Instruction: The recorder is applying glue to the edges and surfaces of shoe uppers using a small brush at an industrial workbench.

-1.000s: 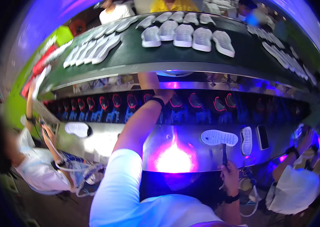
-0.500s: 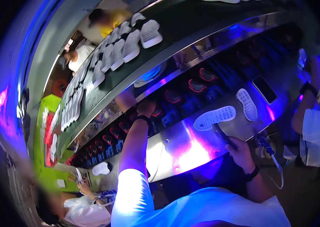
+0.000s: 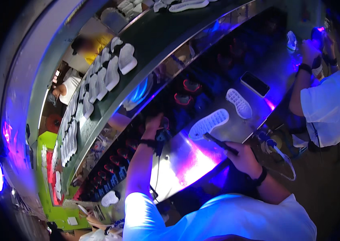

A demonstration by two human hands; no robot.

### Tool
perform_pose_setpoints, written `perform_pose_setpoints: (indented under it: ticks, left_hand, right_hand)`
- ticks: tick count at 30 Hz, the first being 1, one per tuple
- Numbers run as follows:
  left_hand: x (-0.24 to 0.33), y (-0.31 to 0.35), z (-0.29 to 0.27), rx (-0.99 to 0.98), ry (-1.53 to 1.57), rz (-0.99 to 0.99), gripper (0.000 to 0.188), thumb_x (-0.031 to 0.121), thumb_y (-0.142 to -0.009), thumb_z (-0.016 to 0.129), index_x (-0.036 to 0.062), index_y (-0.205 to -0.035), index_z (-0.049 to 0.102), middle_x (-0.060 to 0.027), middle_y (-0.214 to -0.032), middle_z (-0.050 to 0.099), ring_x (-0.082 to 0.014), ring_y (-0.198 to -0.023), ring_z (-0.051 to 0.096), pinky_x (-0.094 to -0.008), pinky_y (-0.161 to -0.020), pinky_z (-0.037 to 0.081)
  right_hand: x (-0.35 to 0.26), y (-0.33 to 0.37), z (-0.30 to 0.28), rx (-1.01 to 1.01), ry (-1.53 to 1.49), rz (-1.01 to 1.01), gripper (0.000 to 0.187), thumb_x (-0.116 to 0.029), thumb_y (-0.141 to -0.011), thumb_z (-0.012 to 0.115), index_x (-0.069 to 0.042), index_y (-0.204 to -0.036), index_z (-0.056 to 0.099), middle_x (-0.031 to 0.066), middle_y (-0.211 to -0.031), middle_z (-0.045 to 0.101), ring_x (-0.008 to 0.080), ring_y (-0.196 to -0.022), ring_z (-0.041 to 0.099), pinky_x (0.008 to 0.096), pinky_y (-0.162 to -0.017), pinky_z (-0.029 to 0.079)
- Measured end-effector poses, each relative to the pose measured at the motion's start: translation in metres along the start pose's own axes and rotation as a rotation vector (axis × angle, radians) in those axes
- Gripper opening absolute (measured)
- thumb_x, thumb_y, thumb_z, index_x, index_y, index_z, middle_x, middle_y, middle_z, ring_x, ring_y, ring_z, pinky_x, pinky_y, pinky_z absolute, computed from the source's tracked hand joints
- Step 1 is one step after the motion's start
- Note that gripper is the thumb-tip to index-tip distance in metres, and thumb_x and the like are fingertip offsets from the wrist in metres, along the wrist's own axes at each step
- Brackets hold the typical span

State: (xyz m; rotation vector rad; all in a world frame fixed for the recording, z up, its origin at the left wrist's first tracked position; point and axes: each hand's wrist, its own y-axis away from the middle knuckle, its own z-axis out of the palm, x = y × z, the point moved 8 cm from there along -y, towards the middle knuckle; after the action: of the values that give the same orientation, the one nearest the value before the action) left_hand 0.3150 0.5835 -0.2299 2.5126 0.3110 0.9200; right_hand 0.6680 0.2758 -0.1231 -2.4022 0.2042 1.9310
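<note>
My left hand [image 3: 154, 122] reaches up and forward into the dark slot under the conveyor, at a row of red-rimmed holders [image 3: 186, 98]; what its fingers hold is hidden. A dark band circles that wrist. My right hand [image 3: 240, 154] grips a thin dark tool [image 3: 218, 142], with its tip at the heel of a white shoe sole [image 3: 209, 123] lying on the shiny metal bench [image 3: 186, 160]. A second white sole [image 3: 239, 103] lies just beyond, beside a dark phone [image 3: 255, 84].
Above runs a dark green conveyor belt [image 3: 158, 40] carrying several white soles [image 3: 109, 74]. A person in a white shirt [image 3: 326, 104] works at the right with raised hands. Another person's hands [image 3: 97, 221] work at the lower left. Purple-blue light glares on the bench.
The view has tilted further to the left and come closer. My left hand stays in the slot and my right hand keeps the tool at the sole.
</note>
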Motion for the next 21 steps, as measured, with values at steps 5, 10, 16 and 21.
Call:
perform_pose_setpoints:
  ticks: [5,10,16,21]
  left_hand:
    - [-0.048,0.16,0.018,-0.155,1.071,0.191,0.038,0.009,-0.084,0.08,0.0005,-0.117,0.061,-0.0072,-0.103,0.07,-0.0173,-0.087,0.07,-0.0298,-0.076,0.057]
    - [-0.009,0.305,0.005,0.276,0.511,0.497,0.062,0.017,-0.074,0.091,-0.0015,-0.124,0.06,-0.0108,-0.112,0.071,-0.0201,-0.104,0.07,-0.0346,-0.09,0.057]
    - [0.013,0.409,-0.017,0.552,0.158,1.191,0.055,0.009,-0.07,0.082,0.0047,-0.123,0.067,-0.0195,-0.119,0.067,-0.0398,-0.113,0.066,-0.0519,-0.1,0.054]
    - [0.003,0.445,-0.009,0.702,-0.167,1.386,0.042,0.016,-0.078,0.08,0.0112,-0.119,0.07,-0.0151,-0.122,0.068,-0.0386,-0.115,0.066,-0.0541,-0.102,0.054]
  right_hand:
    - [0.0,-0.009,0.005,-0.023,-0.039,-0.032,0.031,-0.013,-0.09,0.075,0.003,-0.116,0.07,0.0116,-0.091,0.073,0.0175,-0.081,0.069,0.0304,-0.075,0.053]
    - [-0.004,-0.008,0.049,-0.238,-0.275,0.124,0.029,-0.01,-0.093,0.072,0.0,-0.12,0.071,0.0007,-0.08,0.065,0.0074,-0.071,0.057,0.0252,-0.066,0.049]
    - [-0.047,0.015,0.079,-0.369,-0.09,0.014,0.03,-0.009,-0.092,0.073,0.0,-0.121,0.071,0.0008,-0.08,0.067,0.0076,-0.071,0.058,0.0248,-0.067,0.048]
    - [-0.077,0.018,0.088,-0.31,0.119,-0.15,0.031,-0.008,-0.09,0.074,0.001,-0.119,0.071,0.0091,-0.097,0.075,0.0123,-0.084,0.067,0.0267,-0.079,0.052]
